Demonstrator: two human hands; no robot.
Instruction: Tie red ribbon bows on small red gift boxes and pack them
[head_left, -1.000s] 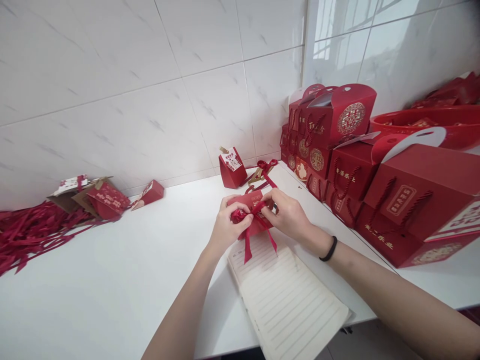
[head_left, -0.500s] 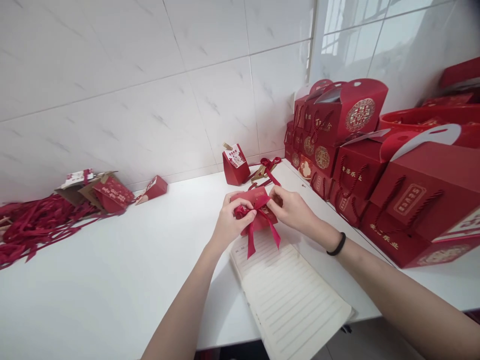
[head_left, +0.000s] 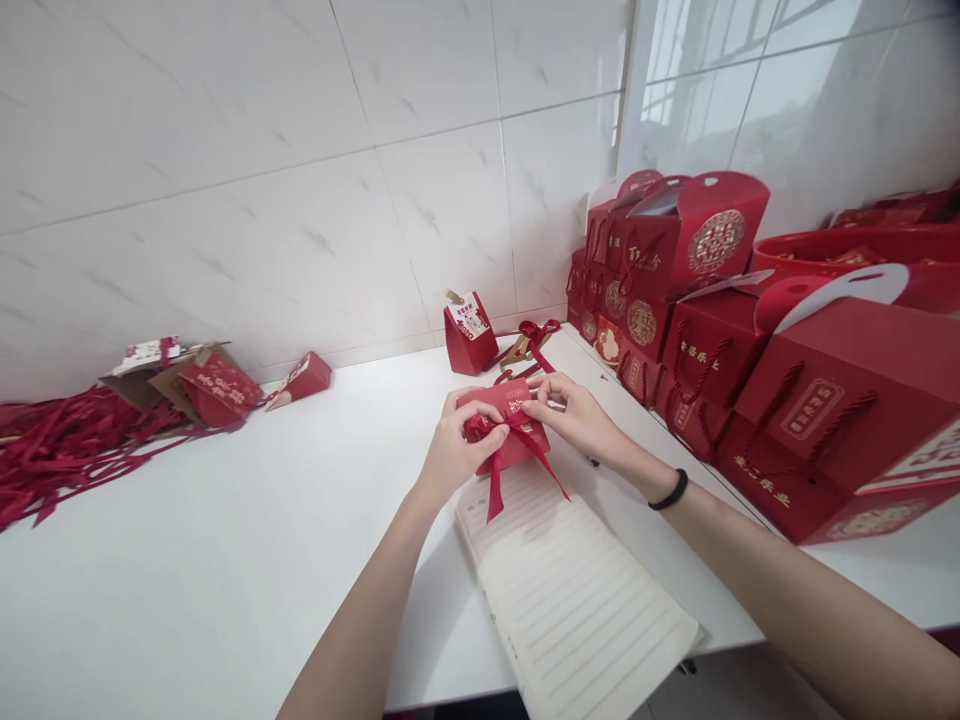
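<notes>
A small red gift box with gold lettering is held over the top end of a lined notebook. A red ribbon crosses its front, with two tails hanging down over the page. My left hand wraps the box's left side, its thumb and finger pinching the ribbon at the knot. On the right side, my right hand, with a black band at the wrist, has its fingers closed at the ribbon against the box's front. The fingers partly hide the knot.
Behind the hands stand a red box with a white label and a red bow. Large red gift boxes are stacked along the right. Loose ribbons and small boxes lie at the left by the tiled wall.
My right hand has moved slightly left and inward over the box's front. The right ribbon tail hangs differently, and more gold lettering shows. My left hand keeps its pinch.
</notes>
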